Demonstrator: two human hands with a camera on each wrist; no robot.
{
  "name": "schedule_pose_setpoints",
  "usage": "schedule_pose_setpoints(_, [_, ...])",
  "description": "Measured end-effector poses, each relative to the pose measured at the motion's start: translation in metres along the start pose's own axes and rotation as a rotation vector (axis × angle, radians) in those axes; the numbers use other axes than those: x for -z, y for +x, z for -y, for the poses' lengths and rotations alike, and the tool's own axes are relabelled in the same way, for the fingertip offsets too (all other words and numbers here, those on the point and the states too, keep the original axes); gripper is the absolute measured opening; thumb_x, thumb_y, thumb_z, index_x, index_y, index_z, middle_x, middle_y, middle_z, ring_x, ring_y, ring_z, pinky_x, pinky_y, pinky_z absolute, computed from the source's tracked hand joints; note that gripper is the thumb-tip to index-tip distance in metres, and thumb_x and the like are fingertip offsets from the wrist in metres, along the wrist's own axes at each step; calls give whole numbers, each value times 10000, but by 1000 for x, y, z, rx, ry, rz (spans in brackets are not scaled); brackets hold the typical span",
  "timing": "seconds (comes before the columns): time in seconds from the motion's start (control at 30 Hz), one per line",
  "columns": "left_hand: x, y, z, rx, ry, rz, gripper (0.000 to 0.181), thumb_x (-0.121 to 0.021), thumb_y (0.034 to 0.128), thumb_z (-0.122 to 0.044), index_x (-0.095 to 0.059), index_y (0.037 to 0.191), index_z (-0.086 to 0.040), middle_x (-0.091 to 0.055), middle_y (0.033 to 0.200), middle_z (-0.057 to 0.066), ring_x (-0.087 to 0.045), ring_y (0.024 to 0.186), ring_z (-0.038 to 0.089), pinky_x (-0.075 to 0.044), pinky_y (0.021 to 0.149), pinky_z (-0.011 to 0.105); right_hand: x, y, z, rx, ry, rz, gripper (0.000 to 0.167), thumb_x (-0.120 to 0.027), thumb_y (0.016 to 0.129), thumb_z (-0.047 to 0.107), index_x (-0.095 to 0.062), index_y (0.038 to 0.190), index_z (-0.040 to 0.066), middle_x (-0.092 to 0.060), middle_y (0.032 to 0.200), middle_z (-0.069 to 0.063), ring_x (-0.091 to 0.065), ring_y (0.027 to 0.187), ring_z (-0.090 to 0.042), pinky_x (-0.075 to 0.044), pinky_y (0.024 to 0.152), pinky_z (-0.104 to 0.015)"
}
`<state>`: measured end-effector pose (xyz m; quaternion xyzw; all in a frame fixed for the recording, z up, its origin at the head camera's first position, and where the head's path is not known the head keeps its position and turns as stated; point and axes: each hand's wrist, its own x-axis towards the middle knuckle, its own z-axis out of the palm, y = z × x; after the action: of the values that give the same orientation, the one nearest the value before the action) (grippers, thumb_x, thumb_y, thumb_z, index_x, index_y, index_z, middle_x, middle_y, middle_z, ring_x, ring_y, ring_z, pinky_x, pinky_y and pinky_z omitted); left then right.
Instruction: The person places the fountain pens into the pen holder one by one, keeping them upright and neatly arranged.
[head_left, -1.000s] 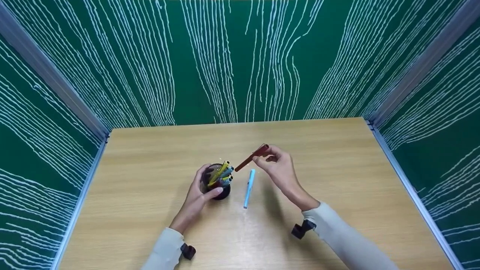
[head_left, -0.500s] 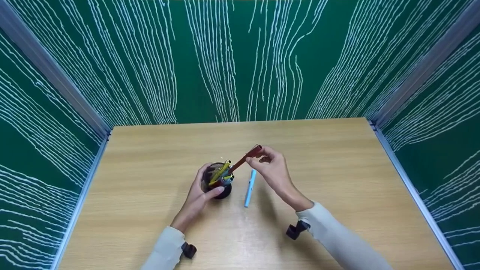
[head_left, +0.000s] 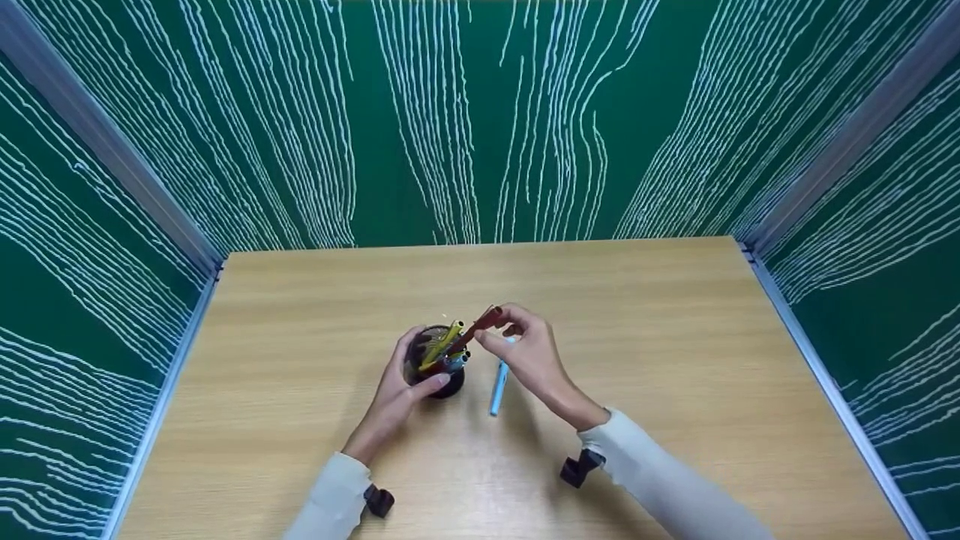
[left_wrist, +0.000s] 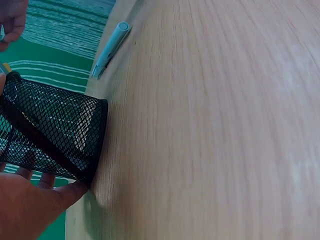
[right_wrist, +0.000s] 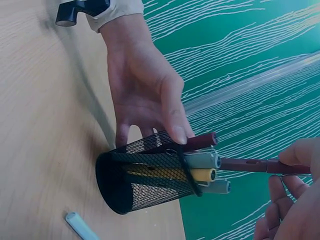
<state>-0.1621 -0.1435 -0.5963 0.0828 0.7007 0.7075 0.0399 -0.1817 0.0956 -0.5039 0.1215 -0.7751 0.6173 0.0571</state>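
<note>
My left hand (head_left: 391, 401) holds a black mesh pen holder (right_wrist: 135, 195), fingers around its side and thumb at the rim. Several pens stand in it, among them a yellow pen (right_wrist: 202, 174), a light blue pen (right_wrist: 202, 160) and a dark red pen (right_wrist: 200, 142). Another dark red pen (head_left: 478, 325) is pinched between thumb and fingers of my right hand (head_left: 531, 356). It slants down to the holder's mouth, where its lower end is hidden behind the other pens. On the table, right of the holder, lies a light blue pen (head_left: 499, 388).
The wooden table (head_left: 300, 315) carries these things. Green panels with white wavy lines (head_left: 405, 112) rise behind it and on both sides, joined by metal posts (head_left: 825, 142). Each wrist wears a small black camera (head_left: 379, 501).
My right hand has moved left and down, bringing the dark red pen from beside the holder to its mouth. The left hand and the holder have stayed almost still.
</note>
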Motion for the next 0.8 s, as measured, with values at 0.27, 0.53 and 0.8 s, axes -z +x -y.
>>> schedule_pose_setpoints(0.27, [1,2,1,-19,-18,11,913,-856,940,-93,-339,1692,-79,-491,1656,166,-419,1567,345,-203,1339,532,-8,-3,-7,2,-38,34,96,-856,933,123,-830,1019,158,-772,1012,32,-654,1039,-288,-493,909,-412])
schedule_pose_setpoints(0.53, [0,1,1,5,-14,2,907,-864,929,-93,-366,1686,-137,-497,1655,142,-428,1563,326,-215,1339,513,-13,-4,-12,17,-90,59,100,-856,931,125,-831,1021,159,-784,1007,59,-656,1017,-232,-508,917,-430])
schedule_pose_setpoints(0.8, [0,2,1,8,-17,1,892,-851,942,-80,-358,1685,-103,-475,1665,178,-404,1578,356,-205,1341,530,-12,-3,-15,12,-75,77,161,-857,947,120,-822,1101,93,-788,996,26,-673,1054,-358,-503,935,-503])
